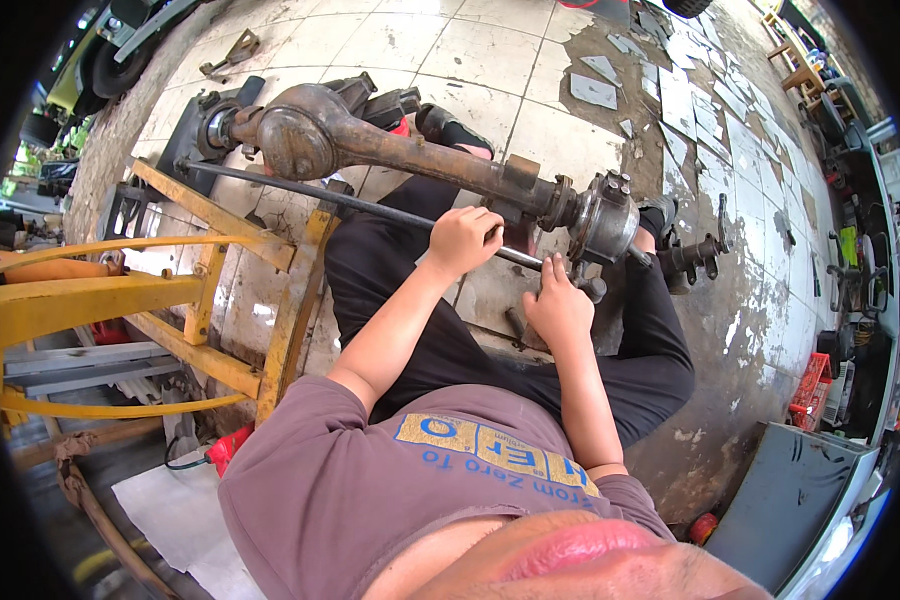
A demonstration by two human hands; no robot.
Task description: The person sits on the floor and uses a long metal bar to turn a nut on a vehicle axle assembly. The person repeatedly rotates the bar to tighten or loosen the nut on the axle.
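A long rusty axle housing (400,158) with a round bulge lies across the floor in front of me, ending at a metal hub (610,225) on the right. Along its near side runs a slim steel rod (360,205). My left hand (463,242) is curled over this rod around its middle. Close to the hub, my right hand (558,308) rests its stretched fingers against the rod's right end, thumb apart. A rounded joint (592,290) shows just beyond those fingers. The undersides of both hands are hidden.
My bent legs (645,350) lie under and around the axle. A yellow metal frame (100,300) stands at the left. Broken tiles (595,90) litter the floor at the far right. A red crate (810,390) and a grey cabinet (785,500) stand at the right.
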